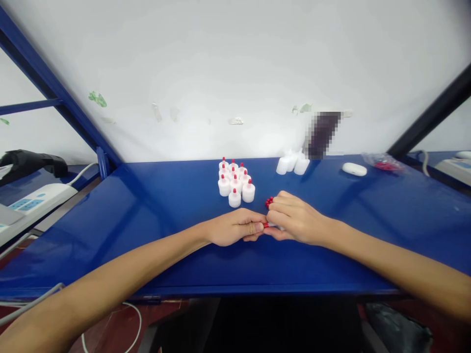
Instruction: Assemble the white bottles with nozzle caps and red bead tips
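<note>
My left hand [237, 227] and my right hand [298, 218] meet over the front middle of the blue table. Between them shows a small red cap [266, 225], joined to a white piece [276, 226] that my right fingers largely cover. The left thumb and fingers pinch the cap's end; the right fingers close around the white piece. Just behind the right fingers lie several loose red caps [269, 201], partly hidden by that hand. To the left stands a tight group of small white bottles [235, 183], upright, each with a red-tipped nozzle.
White bottles [292, 163] without red tips stand at the back near the wall. A white oval case [354, 169] and a clear bag with red pieces [386, 164] lie at the back right. A power strip [35, 203] is at the left, beyond the blue frame [84, 130].
</note>
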`<state>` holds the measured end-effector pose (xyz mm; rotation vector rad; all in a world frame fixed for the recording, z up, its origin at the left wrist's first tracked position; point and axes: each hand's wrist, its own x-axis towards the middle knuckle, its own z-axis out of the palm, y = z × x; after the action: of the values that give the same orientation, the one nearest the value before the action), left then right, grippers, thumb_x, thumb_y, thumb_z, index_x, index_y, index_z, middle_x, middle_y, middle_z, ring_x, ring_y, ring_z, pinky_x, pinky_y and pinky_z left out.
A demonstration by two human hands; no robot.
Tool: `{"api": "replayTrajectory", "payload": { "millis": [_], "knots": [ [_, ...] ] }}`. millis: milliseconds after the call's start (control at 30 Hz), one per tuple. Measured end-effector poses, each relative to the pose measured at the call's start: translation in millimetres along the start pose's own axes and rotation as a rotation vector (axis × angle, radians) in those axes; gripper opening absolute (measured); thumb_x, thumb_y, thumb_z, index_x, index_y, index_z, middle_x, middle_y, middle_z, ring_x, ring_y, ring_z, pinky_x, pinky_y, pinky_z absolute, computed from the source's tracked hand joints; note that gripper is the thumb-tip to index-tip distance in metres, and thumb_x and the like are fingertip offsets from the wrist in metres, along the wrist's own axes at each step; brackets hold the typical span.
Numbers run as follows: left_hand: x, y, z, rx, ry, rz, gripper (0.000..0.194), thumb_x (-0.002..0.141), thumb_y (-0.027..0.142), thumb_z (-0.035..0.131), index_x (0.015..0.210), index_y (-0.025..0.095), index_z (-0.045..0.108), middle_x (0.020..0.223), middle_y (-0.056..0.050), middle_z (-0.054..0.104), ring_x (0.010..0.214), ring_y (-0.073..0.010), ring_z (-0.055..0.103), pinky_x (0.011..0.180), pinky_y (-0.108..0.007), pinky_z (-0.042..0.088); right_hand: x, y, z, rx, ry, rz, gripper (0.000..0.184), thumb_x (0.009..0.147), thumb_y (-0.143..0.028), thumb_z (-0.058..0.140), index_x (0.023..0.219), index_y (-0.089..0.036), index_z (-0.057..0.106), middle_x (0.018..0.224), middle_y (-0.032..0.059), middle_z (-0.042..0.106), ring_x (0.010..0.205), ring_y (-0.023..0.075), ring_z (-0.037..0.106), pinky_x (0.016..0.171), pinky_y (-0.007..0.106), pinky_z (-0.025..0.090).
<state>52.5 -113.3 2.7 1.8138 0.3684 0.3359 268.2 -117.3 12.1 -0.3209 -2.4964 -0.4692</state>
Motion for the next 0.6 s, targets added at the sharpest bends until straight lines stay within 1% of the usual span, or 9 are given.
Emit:
{"api": "replayTrajectory", "payload": {
  "millis": [133,200,267,367,433,467,533,567,600],
  "knots": [
    [-0.5,-1.1,1.6,-0.036,0.019,0.004,0.043,0.099,0.052,0.041,0.076,0.017,0.045,0.063,0.005,0.035,0.056,-0.0096,0.030,0.054,-0.026,0.028,-1.1,0.2,1.7,-0.007,0.003,-0.002,0.033,0.103,-0.032,0.042,0.073,-0.020,0.050,0.063,-0.0008,0.046,0.061,0.0148,0.037,0.061,0.029,0.031],
    [-1.3,-0.1,2.0,0.019,0.033,0.011,0.042,0.101,0.051,0.039,0.077,0.017,0.045,0.064,0.003,0.040,0.057,-0.0102,0.033,0.056,-0.026,0.031,-1.9,2.7,2.1,-0.017,0.007,0.006,0.033,0.102,-0.032,0.043,0.073,-0.020,0.051,0.064,-0.0001,0.047,0.061,0.0151,0.038,0.061,0.029,0.031],
    [-1.9,3.1,1.8,0.094,0.077,0.020,0.041,0.103,0.048,0.034,0.079,0.017,0.046,0.068,0.002,0.046,0.060,-0.0109,0.039,0.059,-0.026,0.034,-1.2,5.6,1.8,-0.048,0.011,0.023,0.035,0.102,-0.036,0.044,0.072,-0.020,0.052,0.064,0.0005,0.048,0.061,0.0156,0.039,0.061,0.030,0.031],
    [-1.9,11.4,-0.2,0.261,0.218,0.068,0.040,0.103,0.044,0.034,0.076,0.017,0.045,0.069,0.002,0.046,0.062,-0.0109,0.041,0.060,-0.025,0.035,3.6,6.7,0.8,-0.109,0.019,0.069,0.036,0.101,-0.042,0.045,0.075,-0.019,0.055,0.064,0.0012,0.049,0.062,0.0166,0.039,0.061,0.031,0.029],
    [-2.2,17.0,-3.7,0.424,0.335,0.124,0.038,0.102,0.041,0.038,0.074,0.017,0.046,0.066,0.003,0.044,0.060,-0.0103,0.039,0.059,-0.025,0.033,7.8,5.2,-0.1,-0.122,0.037,0.111,0.038,0.099,-0.049,0.046,0.086,-0.016,0.060,0.067,0.0027,0.054,0.063,0.0175,0.041,0.062,0.032,0.028],
    [-3.0,19.1,-6.8,0.509,0.395,0.152,0.037,0.102,0.039,0.039,0.073,0.017,0.047,0.065,0.003,0.043,0.059,-0.0101,0.038,0.058,-0.025,0.032,9.2,4.8,-0.9,-0.113,0.040,0.143,0.042,0.098,-0.054,0.046,0.095,-0.015,0.061,0.071,0.0039,0.057,0.065,0.0181,0.043,0.063,0.032,0.029],
    [-6.5,21.2,-16.2,0.673,0.521,0.200,0.035,0.101,0.034,0.039,0.073,0.016,0.049,0.064,0.003,0.045,0.058,-0.0100,0.039,0.058,-0.025,0.032,8.7,8.1,-3.7,-0.071,0.038,0.257,0.053,0.096,-0.061,0.043,0.116,-0.015,0.059,0.078,0.0052,0.063,0.069,0.0194,0.049,0.067,0.033,0.030],
    [-9.4,21.2,-22.7,0.759,0.577,0.217,0.034,0.101,0.033,0.039,0.074,0.016,0.050,0.064,0.002,0.048,0.058,-0.0104,0.040,0.059,-0.025,0.034,6.3,12.8,-5.8,-0.043,0.036,0.344,0.056,0.096,-0.062,0.042,0.123,-0.016,0.056,0.080,0.0049,0.064,0.070,0.0199,0.051,0.071,0.034,0.031],
    [-12.9,20.6,-30.0,0.851,0.627,0.238,0.032,0.100,0.031,0.039,0.075,0.016,0.052,0.065,0.001,0.050,0.058,-0.0108,0.041,0.059,-0.025,0.034,2.3,20.0,-8.2,-0.017,0.044,0.455,0.053,0.097,-0.059,0.041,0.126,-0.017,0.056,0.078,0.0036,0.065,0.069,0.0195,0.053,0.074,0.036,0.032]
  ]
}}
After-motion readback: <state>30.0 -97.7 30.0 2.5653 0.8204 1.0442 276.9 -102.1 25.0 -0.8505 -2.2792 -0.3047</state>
